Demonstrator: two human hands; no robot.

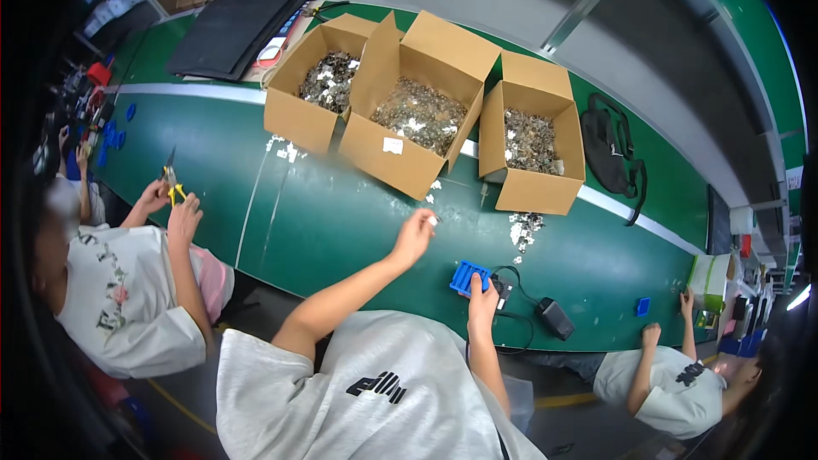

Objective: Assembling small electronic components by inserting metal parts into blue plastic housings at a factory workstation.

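Note:
My left hand is over the green table in front of the middle carton, its fingers pinched on a small whitish piece whose exact kind is too small to make out. Closer to me, my right hand grips a blue slotted plastic holder, the thumb along its side. Beside that hand lies a small dark device with a cable, partly hidden by the fingers. To its right sits a black power adapter. A loose pile of small metal pieces is spread in front of the right carton.
Three open cartons stand along the back: left, middle and right, all holding small metal parts. A black bag lies behind them. At left a co-worker holds yellow-handled pliers; another sits at right near a small blue piece.

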